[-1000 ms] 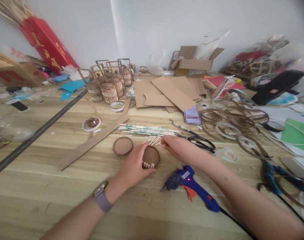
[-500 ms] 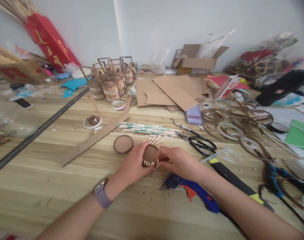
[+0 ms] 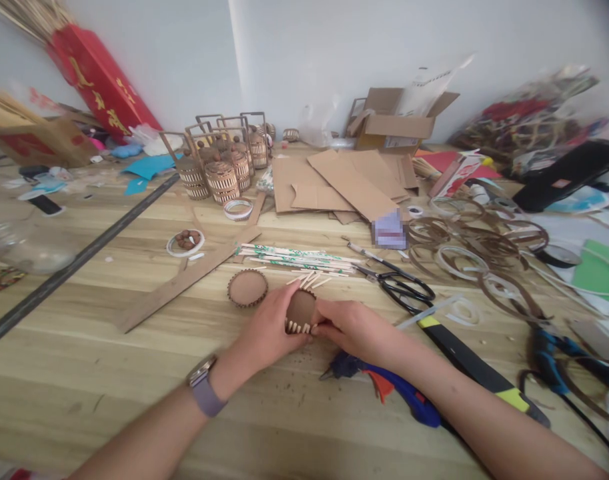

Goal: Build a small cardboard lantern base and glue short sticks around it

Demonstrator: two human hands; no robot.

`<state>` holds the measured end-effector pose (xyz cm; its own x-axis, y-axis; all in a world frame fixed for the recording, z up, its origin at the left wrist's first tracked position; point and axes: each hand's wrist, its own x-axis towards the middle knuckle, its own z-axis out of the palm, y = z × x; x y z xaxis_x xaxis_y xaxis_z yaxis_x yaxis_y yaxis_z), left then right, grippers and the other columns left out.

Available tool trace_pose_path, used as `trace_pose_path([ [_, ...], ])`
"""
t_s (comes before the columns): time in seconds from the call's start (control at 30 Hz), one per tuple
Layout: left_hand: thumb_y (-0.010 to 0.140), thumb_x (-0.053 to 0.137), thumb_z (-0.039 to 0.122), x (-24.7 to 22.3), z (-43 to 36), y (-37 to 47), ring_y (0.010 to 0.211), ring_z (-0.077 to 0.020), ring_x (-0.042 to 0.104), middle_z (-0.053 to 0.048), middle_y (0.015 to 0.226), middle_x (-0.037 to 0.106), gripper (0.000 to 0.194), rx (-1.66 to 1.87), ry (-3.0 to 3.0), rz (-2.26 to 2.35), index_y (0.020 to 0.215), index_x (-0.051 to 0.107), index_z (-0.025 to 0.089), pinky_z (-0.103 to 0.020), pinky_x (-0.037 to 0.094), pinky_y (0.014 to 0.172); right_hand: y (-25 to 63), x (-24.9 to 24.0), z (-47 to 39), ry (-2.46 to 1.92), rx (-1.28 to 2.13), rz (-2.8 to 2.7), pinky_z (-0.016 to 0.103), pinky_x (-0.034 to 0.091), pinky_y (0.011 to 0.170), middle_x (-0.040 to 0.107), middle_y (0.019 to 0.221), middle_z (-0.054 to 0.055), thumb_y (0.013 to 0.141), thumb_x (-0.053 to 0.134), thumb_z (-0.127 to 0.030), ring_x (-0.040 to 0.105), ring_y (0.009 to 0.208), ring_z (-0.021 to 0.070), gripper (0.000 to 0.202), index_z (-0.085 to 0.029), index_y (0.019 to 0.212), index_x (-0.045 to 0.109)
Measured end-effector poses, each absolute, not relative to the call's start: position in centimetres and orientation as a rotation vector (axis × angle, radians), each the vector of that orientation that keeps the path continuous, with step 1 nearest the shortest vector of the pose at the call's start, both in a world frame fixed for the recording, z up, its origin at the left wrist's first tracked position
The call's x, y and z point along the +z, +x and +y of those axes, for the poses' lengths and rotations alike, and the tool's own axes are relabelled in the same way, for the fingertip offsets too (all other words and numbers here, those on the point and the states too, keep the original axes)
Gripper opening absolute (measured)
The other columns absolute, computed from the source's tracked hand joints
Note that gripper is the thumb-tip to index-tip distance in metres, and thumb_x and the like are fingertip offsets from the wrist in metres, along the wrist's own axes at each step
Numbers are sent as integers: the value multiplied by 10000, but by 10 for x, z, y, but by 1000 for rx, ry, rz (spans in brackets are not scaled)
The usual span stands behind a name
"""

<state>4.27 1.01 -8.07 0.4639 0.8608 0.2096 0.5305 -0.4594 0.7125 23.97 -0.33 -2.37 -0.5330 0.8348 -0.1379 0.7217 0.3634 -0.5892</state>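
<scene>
My left hand (image 3: 271,320) is closed round the left side of a small round brown tray (image 3: 301,310), its thumb at the near rim. Short pale pegs stand along the tray's near edge. My right hand (image 3: 341,323) pinches at the right side of the near rim; whatever its fingertips hold is too small to make out. A similar round tray (image 3: 247,288) with a dark beaded rim lies to the left. Short pale sticks (image 3: 311,279) lie just behind my hands. Below my right wrist rests a blue glue gun (image 3: 404,393) with an orange trigger.
Wrapped sticks (image 3: 294,259) and black scissors (image 3: 404,290) lie beyond my hands. Cardboard sheets (image 3: 329,180) and small lidded baskets (image 3: 221,177) stand further back. Brown coiled strips (image 3: 504,287) and a black-yellow tool (image 3: 474,363) are at right. A cardboard strip (image 3: 184,287) lies left.
My right hand has shifted slightly and turned over the tray's near right rim, and the pale piece at its fingertips no longer shows clearly. My left hand keeps its hold.
</scene>
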Motion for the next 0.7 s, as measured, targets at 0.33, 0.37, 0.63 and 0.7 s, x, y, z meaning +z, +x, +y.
trace_pose_path([
  [0.33,635,830,159,-77,8,44,1313,-358,491,-153,1430,524,911,789,2168,1122,1437,401,221,-540,406,1093,240,-27,-3,-1381,794,-2580,243,409,675,683,850,45,884,514,-92,628,790,177,118,-193,836,553],
  [0.37,633,834,161,-77,8,44,1313,-358,490,-149,1432,524,916,788,2167,1123,1437,401,228,-542,405,1093,239,-27,-3,-1382,781,-2587,244,406,671,680,847,47,885,514,-91,626,787,178,120,-192,834,553],
  [0.63,700,830,296,-74,9,39,1351,-355,455,-183,1461,481,880,739,2108,1103,1453,387,185,-533,372,1123,246,-14,-5,-1342,676,-2560,292,434,742,661,984,73,866,627,-189,609,900,217,237,-186,1099,585],
  [0.7,703,821,264,-73,8,37,1371,-347,433,-182,1482,460,883,713,2080,1115,1462,377,182,-531,353,1137,253,-4,-8,-1311,628,-2501,295,444,750,655,997,73,875,632,-221,605,899,212,334,-184,1196,550],
])
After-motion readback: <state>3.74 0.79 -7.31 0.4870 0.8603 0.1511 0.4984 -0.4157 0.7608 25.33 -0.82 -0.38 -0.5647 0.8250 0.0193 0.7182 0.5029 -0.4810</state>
